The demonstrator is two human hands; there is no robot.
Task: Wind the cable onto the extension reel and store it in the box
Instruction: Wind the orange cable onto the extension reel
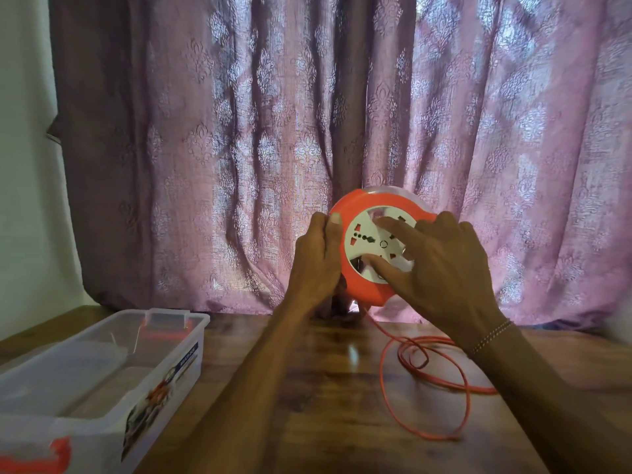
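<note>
An orange extension reel (355,203) with a white socket face is held upright above the far side of the wooden table (325,388). My left hand (316,261) grips its left rim. My right hand (441,265) lies over the white socket face with fingers spread, fingertips pressing on it. An orange cable (441,378) runs down from the reel's bottom and lies in loose loops on the table to the right, partly hidden behind my right forearm. A clear plastic box (171,357) with orange latches stands open at the left.
A pink patterned curtain (239,148) hangs right behind the reel down to the table's back edge. A pale wall (24,165) is at the far left. A bracelet is on my right wrist.
</note>
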